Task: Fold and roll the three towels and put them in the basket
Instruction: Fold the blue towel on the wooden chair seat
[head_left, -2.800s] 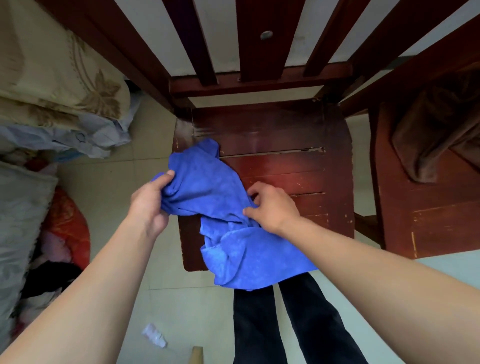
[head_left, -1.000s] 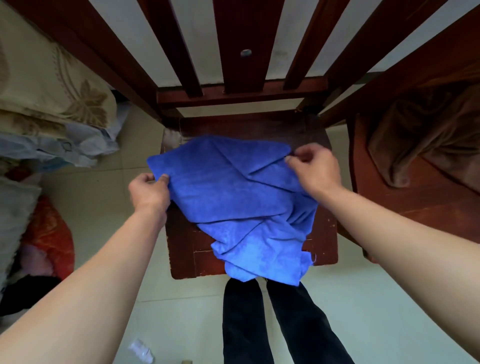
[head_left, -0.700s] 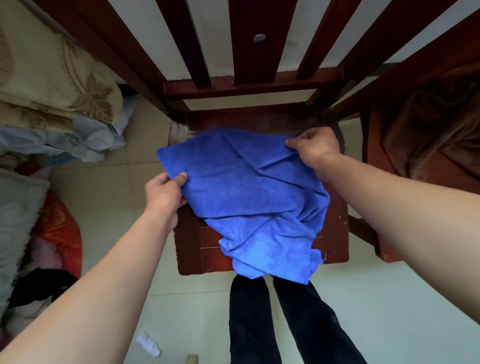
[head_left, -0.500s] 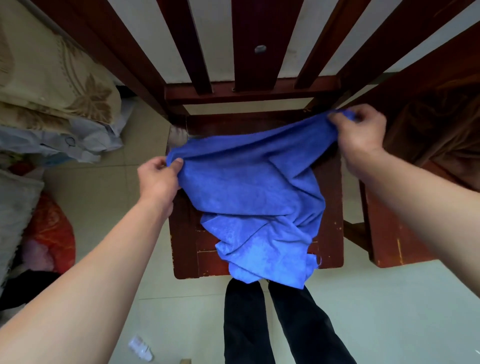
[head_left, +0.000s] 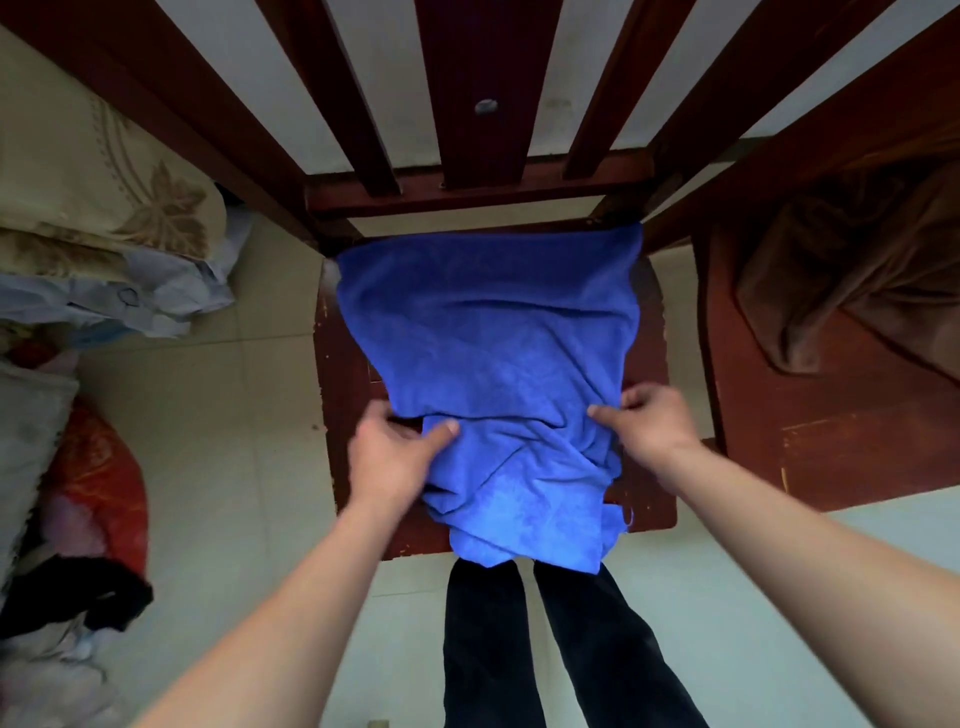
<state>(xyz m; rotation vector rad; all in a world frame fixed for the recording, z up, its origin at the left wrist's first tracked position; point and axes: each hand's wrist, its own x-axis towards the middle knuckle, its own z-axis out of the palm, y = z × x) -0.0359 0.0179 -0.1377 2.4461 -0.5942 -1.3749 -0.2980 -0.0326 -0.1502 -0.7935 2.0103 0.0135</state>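
Observation:
A blue towel (head_left: 493, 332) lies spread over the seat of a dark red wooden chair (head_left: 343, 364). Its far edge reaches the chair back, and its near part is bunched and hangs over the front edge. My left hand (head_left: 397, 457) pinches the towel's left side at mid-length. On the towel's right side, at the same height, my right hand (head_left: 649, 423) grips the cloth. A brown towel (head_left: 852, 270) lies crumpled on a second wooden chair (head_left: 831, 452) to the right. No basket is in view.
Folded bedding with a leaf pattern (head_left: 93, 197) is stacked at the left. Below it lie a red cloth (head_left: 98, 493) and dark clothes (head_left: 72, 597) on the tiled floor (head_left: 218, 415). My dark trouser legs (head_left: 545, 649) stand in front of the chair.
Both hands let go of the towel's far corners after spreading it across the seat. They moved back toward me and now grip the towel's sides near its bunched middle.

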